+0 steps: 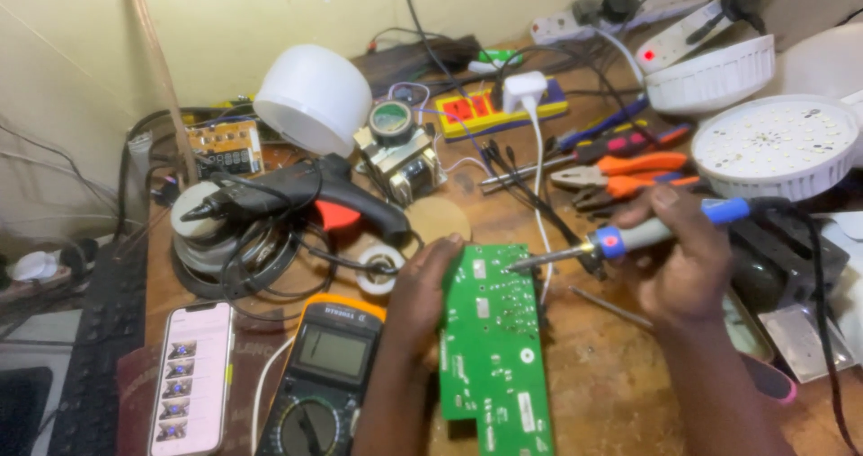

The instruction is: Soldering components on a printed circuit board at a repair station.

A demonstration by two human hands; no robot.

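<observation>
1. My left hand (pixel 422 285) grips the left edge of the green circuit board (pixel 490 339), fingers curled over its upper corner, holding it flat on the wooden bench (pixel 593 393).
2. My right hand (pixel 683 263) is wrapped around the soldering iron (pixel 629 236), thumb on top of the grey and blue handle, fingers clenched beneath it.
3. The iron's metal tip touches the board near its top right edge.
4. The board lies in front of me at the middle of the bench, long side running away from me, between my two forearms.
5. Just left of the board sits a multimeter (pixel 328 380) with a yellow rim, and left of that a phone (pixel 191 380) lies face up with its screen lit.
6. Behind my left hand rest a black glue gun (pixel 297 195) and a small roll of white tape (pixel 378 267).
7. Past the iron lie orange-handled pliers (pixel 620 173), and to the right a round white lamp plate (pixel 778 146) dotted with small lights.
8. A white lamp dome (pixel 315 97) stands at the back near the wall.
</observation>
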